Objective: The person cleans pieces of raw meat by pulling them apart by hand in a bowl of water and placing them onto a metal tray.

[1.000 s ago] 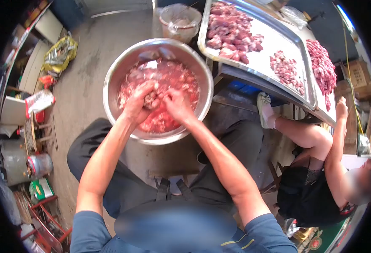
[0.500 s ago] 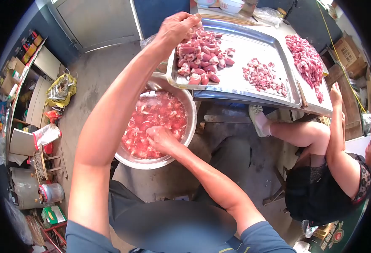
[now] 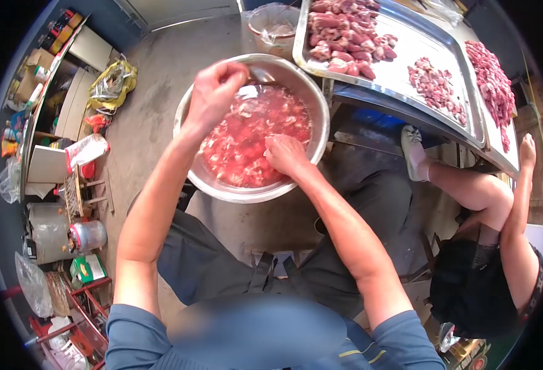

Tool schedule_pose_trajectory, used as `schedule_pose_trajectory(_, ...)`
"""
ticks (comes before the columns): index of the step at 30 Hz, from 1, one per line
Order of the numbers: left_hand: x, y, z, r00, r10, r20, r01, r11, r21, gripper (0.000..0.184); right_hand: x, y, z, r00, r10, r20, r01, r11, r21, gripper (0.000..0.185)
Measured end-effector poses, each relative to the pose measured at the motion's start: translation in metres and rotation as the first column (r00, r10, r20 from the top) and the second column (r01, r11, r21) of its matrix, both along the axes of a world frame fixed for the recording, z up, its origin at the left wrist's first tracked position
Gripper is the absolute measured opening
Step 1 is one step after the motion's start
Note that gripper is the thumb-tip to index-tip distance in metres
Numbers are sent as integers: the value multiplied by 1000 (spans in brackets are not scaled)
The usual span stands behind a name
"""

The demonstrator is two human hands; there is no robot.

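Below me a wide metal basin (image 3: 324,126) holds red, bloody water with many meat pieces (image 3: 240,151), dark red with pale bits. My left hand (image 3: 218,89) hangs over its far left part, fingers curled inward; whatever may be in them is hidden. Lower in the basin, my right hand (image 3: 285,154) is at the water's surface with its fingers bent together, the tips partly covered by liquid and meat. A metal tray (image 3: 407,46) beyond the basin carries a heap of whole hearts (image 3: 351,37) and a smaller pile of cut bits (image 3: 438,89).
Behind the basin stands a bag-lined bucket (image 3: 274,28). Right of the tray lies a long mound of chopped meat (image 3: 493,86) on the table. A seated person (image 3: 475,185) is at the right. Cluttered shelves (image 3: 56,129) and a yellow bag (image 3: 112,85) line the left.
My left hand has come back from the tray's heap of hearts to above the basin. My right hand stays in the basin. The view has shifted, showing the basin farther right.
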State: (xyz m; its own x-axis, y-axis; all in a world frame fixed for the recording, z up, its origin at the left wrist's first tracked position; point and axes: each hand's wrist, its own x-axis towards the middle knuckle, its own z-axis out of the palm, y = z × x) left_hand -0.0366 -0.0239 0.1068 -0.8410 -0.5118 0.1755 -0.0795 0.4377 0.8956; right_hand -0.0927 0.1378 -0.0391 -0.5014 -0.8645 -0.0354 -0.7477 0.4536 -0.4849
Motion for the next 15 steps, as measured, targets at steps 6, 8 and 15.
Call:
schedule_pose_trajectory(6, 67, -21, -78, 988, 0, 157, -24, 988, 152, 16, 35, -6, -8, 964, 252, 80, -246, 965, -87, 16)
schedule_pose_trajectory(8, 75, -21, -81, 983, 41, 181, -74, 981, 178, 16, 35, -14, -13, 960, 264, 88, -263, 964, -29, 14)
schedule_pose_trajectory(15, 79, -24, -85, 984, -35, 176, -17, 957, 288, 16, 28, -13, -2, 931, 199, 306, -202, 979, -23, 12)
